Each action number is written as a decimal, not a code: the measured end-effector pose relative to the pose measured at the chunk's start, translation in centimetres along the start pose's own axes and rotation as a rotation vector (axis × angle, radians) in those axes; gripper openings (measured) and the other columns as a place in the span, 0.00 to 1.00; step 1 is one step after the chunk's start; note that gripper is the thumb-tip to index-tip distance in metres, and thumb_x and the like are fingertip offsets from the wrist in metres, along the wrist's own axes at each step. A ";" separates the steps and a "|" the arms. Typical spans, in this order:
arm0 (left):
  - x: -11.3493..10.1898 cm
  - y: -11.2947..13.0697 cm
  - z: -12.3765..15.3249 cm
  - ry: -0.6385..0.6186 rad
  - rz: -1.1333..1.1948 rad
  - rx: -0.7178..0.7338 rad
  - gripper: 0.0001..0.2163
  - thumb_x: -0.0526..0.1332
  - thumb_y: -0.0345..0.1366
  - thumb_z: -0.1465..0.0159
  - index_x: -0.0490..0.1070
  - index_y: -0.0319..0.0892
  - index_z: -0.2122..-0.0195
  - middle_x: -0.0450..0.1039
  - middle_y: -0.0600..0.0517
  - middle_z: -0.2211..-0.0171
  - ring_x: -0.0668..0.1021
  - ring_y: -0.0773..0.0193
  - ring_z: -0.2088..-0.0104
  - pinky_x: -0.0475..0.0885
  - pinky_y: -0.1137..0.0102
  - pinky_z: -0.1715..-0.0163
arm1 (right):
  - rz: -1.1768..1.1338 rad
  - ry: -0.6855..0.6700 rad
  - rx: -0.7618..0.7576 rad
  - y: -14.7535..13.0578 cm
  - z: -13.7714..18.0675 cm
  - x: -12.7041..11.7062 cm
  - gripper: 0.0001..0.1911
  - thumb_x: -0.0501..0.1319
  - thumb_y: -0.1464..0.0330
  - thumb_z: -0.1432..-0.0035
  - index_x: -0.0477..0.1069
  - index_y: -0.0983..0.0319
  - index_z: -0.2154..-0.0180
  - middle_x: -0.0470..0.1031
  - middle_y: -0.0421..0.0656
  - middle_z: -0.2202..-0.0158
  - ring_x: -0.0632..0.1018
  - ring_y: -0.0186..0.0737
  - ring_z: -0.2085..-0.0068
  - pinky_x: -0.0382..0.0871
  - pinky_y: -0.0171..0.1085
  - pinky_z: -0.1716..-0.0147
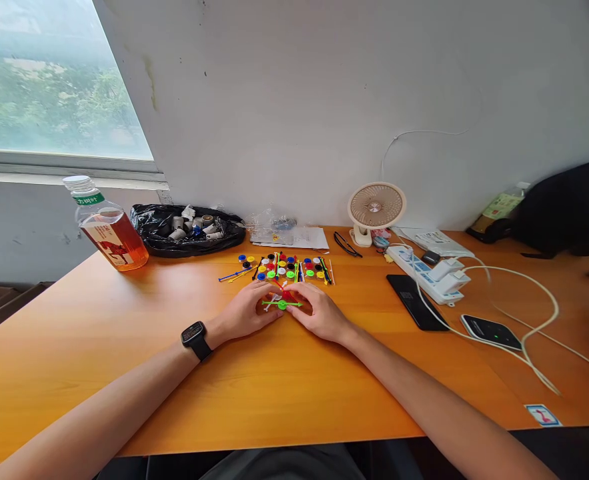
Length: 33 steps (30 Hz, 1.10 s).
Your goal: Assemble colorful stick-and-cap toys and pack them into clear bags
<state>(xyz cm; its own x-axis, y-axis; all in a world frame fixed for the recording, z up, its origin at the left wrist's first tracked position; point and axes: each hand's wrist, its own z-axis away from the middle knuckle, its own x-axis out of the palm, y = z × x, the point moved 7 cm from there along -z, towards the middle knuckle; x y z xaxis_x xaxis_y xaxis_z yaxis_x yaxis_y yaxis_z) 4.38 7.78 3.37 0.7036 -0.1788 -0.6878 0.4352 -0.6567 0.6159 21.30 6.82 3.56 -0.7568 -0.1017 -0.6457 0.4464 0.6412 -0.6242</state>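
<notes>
My left hand [247,312] and my right hand [320,313] rest on the table, curved inward towards each other with thumbs and index fingers apart. Between them lies a small group of plastic spinners. In front is a green arrow spinner [282,305] with a round hub, its ends reaching close to both hands. Behind it show a red spinner [286,293] and a white arrow [268,307], partly hidden by the fingers. Just beyond my fingertips, several coloured round hubs and arrows [291,265] are spread in a band. My left wrist wears a black watch [197,339].
A tea bottle [111,233] and a black plastic bag [157,237] of grey rolls stand back left. Beyond the spinners is a clip fan [374,207]. On the right are a phone [414,303], a power strip [427,277], loose white cables [557,307] and a white-edged device [491,331].
</notes>
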 end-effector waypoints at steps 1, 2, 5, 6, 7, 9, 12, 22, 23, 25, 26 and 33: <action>0.0 0.1 0.0 -0.005 -0.002 0.010 0.12 0.66 0.42 0.31 0.77 0.47 0.49 0.80 0.47 0.53 0.80 0.54 0.52 0.76 0.64 0.53 | 0.000 -0.015 -0.013 -0.1 0.0 0.1 0.18 0.66 0.72 0.33 0.74 0.55 0.44 0.80 0.46 0.45 0.79 0.46 0.43 0.72 0.47 0.40; 0.0 0.3 -0.1 -0.009 -0.004 0.020 0.10 0.66 0.42 0.31 0.78 0.47 0.50 0.80 0.47 0.53 0.80 0.54 0.52 0.76 0.64 0.52 | 0.004 -0.028 -0.026 -0.3 0.0 0.1 0.17 0.66 0.72 0.33 0.75 0.55 0.44 0.80 0.46 0.45 0.79 0.47 0.42 0.72 0.48 0.39; 0.0 0.6 -0.2 -0.005 -0.007 0.047 0.09 0.66 0.43 0.31 0.79 0.47 0.52 0.81 0.46 0.52 0.80 0.53 0.51 0.75 0.62 0.50 | 0.019 -0.046 -0.054 -0.5 0.0 0.3 0.14 0.66 0.71 0.33 0.77 0.56 0.47 0.80 0.47 0.45 0.78 0.48 0.41 0.72 0.50 0.38; -0.1 0.7 -0.2 -0.002 -0.007 0.050 0.09 0.66 0.43 0.30 0.79 0.47 0.53 0.81 0.46 0.52 0.80 0.53 0.51 0.75 0.62 0.50 | 0.018 -0.045 -0.056 -0.5 0.0 0.3 0.13 0.66 0.71 0.33 0.77 0.56 0.47 0.80 0.47 0.45 0.79 0.48 0.42 0.72 0.50 0.38; -0.1 0.7 -0.2 0.000 -0.008 0.050 0.10 0.66 0.43 0.30 0.79 0.47 0.53 0.81 0.46 0.53 0.80 0.54 0.52 0.75 0.62 0.50 | 0.015 -0.044 -0.055 -0.5 0.0 0.3 0.13 0.66 0.71 0.33 0.78 0.56 0.48 0.80 0.47 0.46 0.79 0.47 0.42 0.73 0.49 0.39; 0.0 0.6 -0.2 -0.001 -0.010 0.046 0.10 0.65 0.44 0.30 0.79 0.47 0.53 0.81 0.47 0.54 0.80 0.55 0.54 0.75 0.62 0.51 | 0.004 -0.041 -0.049 -0.4 0.0 0.3 0.11 0.65 0.71 0.33 0.78 0.57 0.50 0.80 0.47 0.47 0.79 0.47 0.44 0.74 0.48 0.40; 0.1 0.6 -0.2 -0.006 -0.007 0.047 0.09 0.65 0.43 0.30 0.79 0.46 0.53 0.81 0.47 0.56 0.79 0.55 0.56 0.75 0.63 0.53 | -0.004 -0.038 -0.043 -0.2 0.1 0.3 0.11 0.65 0.72 0.33 0.78 0.57 0.50 0.80 0.47 0.47 0.80 0.46 0.44 0.74 0.48 0.40; 0.2 0.0 0.1 0.001 0.008 -0.028 0.11 0.65 0.42 0.31 0.77 0.46 0.50 0.80 0.50 0.61 0.78 0.62 0.64 0.73 0.69 0.64 | -0.030 -0.047 -0.034 -0.3 0.3 0.6 0.16 0.65 0.73 0.34 0.75 0.56 0.46 0.80 0.47 0.45 0.80 0.48 0.43 0.74 0.49 0.40; 0.2 0.0 0.1 0.002 0.007 -0.032 0.11 0.66 0.43 0.31 0.77 0.46 0.51 0.80 0.50 0.61 0.78 0.62 0.65 0.73 0.69 0.64 | -0.035 -0.049 -0.032 -0.4 0.3 0.6 0.17 0.65 0.73 0.34 0.75 0.56 0.45 0.80 0.47 0.45 0.80 0.48 0.43 0.75 0.48 0.40; 0.1 0.0 0.1 0.007 0.008 -0.039 0.12 0.66 0.44 0.31 0.77 0.46 0.51 0.80 0.50 0.62 0.78 0.62 0.65 0.72 0.69 0.65 | -0.048 -0.057 -0.025 -0.7 0.2 0.6 0.18 0.65 0.73 0.33 0.73 0.55 0.43 0.80 0.47 0.44 0.80 0.47 0.44 0.75 0.47 0.41; 0.1 0.0 0.1 0.009 0.009 -0.041 0.13 0.66 0.45 0.32 0.77 0.46 0.51 0.80 0.50 0.62 0.78 0.62 0.65 0.73 0.69 0.65 | -0.055 -0.060 -0.021 -0.9 0.2 0.6 0.19 0.64 0.73 0.33 0.73 0.55 0.43 0.80 0.47 0.44 0.80 0.47 0.44 0.75 0.46 0.41; -0.4 0.1 0.2 0.042 -0.006 -0.047 0.15 0.67 0.46 0.33 0.75 0.44 0.50 0.78 0.48 0.60 0.78 0.61 0.63 0.74 0.68 0.62 | -0.034 -0.021 0.011 -0.6 0.4 0.1 0.20 0.65 0.73 0.34 0.71 0.55 0.43 0.79 0.47 0.45 0.80 0.47 0.44 0.75 0.47 0.42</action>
<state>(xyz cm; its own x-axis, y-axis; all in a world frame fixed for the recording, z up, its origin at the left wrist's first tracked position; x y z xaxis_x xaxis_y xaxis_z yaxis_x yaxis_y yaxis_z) 4.03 7.68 3.66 0.7229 -0.1434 -0.6759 0.4648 -0.6228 0.6293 21.14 6.15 3.71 -0.7615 -0.1394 -0.6330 0.4257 0.6289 -0.6506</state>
